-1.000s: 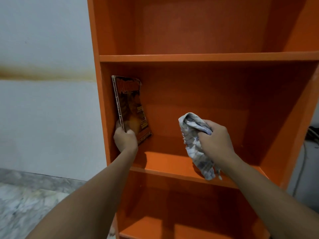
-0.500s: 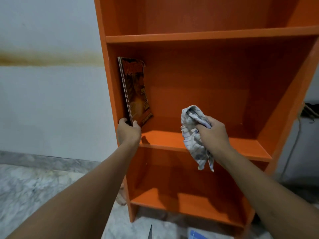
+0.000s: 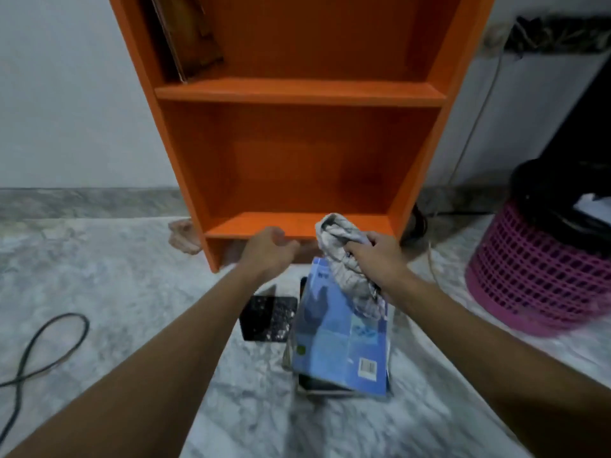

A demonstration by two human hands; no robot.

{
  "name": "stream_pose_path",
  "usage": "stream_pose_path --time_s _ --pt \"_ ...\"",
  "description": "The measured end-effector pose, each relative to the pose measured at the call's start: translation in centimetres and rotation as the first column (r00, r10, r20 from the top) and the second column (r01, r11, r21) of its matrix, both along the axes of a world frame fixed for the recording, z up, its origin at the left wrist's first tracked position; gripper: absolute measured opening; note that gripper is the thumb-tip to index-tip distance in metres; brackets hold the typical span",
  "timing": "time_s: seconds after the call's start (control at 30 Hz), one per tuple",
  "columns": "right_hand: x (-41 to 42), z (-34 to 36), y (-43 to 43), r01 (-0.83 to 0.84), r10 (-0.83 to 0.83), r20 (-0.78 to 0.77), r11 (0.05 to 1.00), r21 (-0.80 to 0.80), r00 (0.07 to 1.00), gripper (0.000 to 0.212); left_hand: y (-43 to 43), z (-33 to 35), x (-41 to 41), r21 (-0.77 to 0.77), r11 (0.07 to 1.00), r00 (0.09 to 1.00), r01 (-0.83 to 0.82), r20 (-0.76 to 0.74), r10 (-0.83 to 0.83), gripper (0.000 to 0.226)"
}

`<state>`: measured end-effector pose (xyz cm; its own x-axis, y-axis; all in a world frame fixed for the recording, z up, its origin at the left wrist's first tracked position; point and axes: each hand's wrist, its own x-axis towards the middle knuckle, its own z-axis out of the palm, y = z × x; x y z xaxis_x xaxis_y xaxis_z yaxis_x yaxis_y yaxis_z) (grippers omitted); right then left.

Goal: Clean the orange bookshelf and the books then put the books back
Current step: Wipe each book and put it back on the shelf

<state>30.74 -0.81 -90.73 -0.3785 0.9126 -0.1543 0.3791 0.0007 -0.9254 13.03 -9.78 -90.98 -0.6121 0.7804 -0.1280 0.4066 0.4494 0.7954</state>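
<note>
The orange bookshelf [image 3: 299,92] stands against the wall. One book [image 3: 188,38] leans in the left corner of its upper visible compartment. On the marble floor in front lies a stack of books with a blue book [image 3: 344,332] on top, and a black book [image 3: 267,317] lies beside it. My left hand [image 3: 269,251] hovers in front of the bottom shelf edge, fingers loosely curled, holding nothing. My right hand [image 3: 373,256] grips a crumpled grey checked cloth [image 3: 344,256] above the far end of the blue book.
A pink mesh basket [image 3: 535,276] with dark contents stands at the right. A black cable [image 3: 43,352] loops on the floor at the left. A pinkish rag [image 3: 183,234] lies by the shelf's left foot. A thin cord [image 3: 476,114] hangs down the wall.
My left hand has let go of the book on the shelf and dropped to the bottom shelf. The view has tilted down to the floor and the book stack. The cloth moved down too.
</note>
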Motion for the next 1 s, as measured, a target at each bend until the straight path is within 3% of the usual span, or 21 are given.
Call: stream_pose_path --time_s 0.07,0.17,0.23,0.3,0.37,0.4,0.47,0.5,0.53,0.6,0.67,0.77,0.87,0.93,1.0 --pt "1.4 -4.2 -1.3 0.026 -0.026 0.051 1.000 -0.008 0.998 0.015 -1.4 -5.5 2.0 -0.238 0.966 0.988 0.102 0.135 -0.071 0.040" --pt "3.2 -8.4 -2.6 0.002 -0.009 0.083 0.996 0.084 0.997 0.013 -3.6 -10.7 3.9 -0.423 0.883 0.958 0.204 0.272 -0.091 0.044" --pt "4.2 -9.2 -3.4 0.025 -0.035 0.044 0.979 0.204 0.998 0.007 -4.7 -12.3 4.4 -0.437 0.876 0.948 0.202 0.311 -0.064 0.051" --pt "4.9 -10.2 -4.9 0.022 -0.032 0.025 0.950 0.311 0.999 0.018 -5.5 -13.9 4.6 -0.383 0.903 0.924 0.193 0.379 -0.037 0.036" --pt "5.0 -12.1 -6.8 -0.150 0.114 0.122 0.922 0.358 0.986 0.038 -6.1 -15.3 4.4 -0.307 0.937 0.873 0.168 0.489 0.004 0.028" --pt "4.8 -13.5 -7.7 -0.293 0.221 0.224 0.882 0.369 0.949 0.047 -6.3 -15.8 4.1 -0.280 0.946 0.842 0.166 0.539 0.012 0.022" --pt "4.1 -16.3 -9.1 -0.592 0.356 0.503 0.664 0.457 0.788 0.059 -6.5 -16.3 3.4 -0.269 0.943 0.819 0.194 0.573 -0.005 0.019" --pt "3.9 -17.2 -9.2 -0.685 0.377 0.591 0.553 0.474 0.713 0.063 -6.5 -16.2 3.1 -0.274 0.939 0.823 0.207 0.568 -0.016 0.024" --pt "3.6 -17.4 -8.9 -0.735 0.418 0.621 0.523 0.432 0.663 0.067 -6.5 -16.3 2.7 -0.279 0.934 0.824 0.222 0.565 -0.027 0.027" --pt "3.5 -17.2 -7.2 -0.763 0.476 0.615 0.530 0.370 0.629 0.073 -6.5 -16.5 2.1 -0.272 0.936 0.814 0.225 0.580 -0.027 0.020" --pt "3.5 -17.5 -4.7 -0.695 0.443 0.559 0.598 0.398 0.701 0.077 -6.3 -16.8 1.8 -0.260 0.939 0.795 0.225 0.607 -0.022 0.010" --pt "3.7 -18.2 0.4 -0.398 0.176 0.467 0.807 0.435 0.867 0.075 -6.0 -16.9 1.6 -0.254 0.937 0.774 0.238 0.632 -0.025 0.015" --pt "3.5 -18.4 3.5 -0.145 -0.041 0.384 0.885 0.442 0.922 0.067 -6.0 -16.6 1.4 -0.257 0.931 0.771 0.259 0.636 -0.039 0.018" --pt "3.0 -18.1 2.5 -0.215 0.065 0.344 0.883 0.418 0.937 0.068 -5.9 -16.4 1.3 -0.259 0.927 0.771 0.271 0.635 -0.047 0.019" --pt "1.9 -18.2 -0.6 -0.505 0.328 0.416 0.740 0.445 0.848 0.076 -5.9 -16.4 1.3 -0.265 0.926 0.770 0.270 0.636 -0.042 0.020"
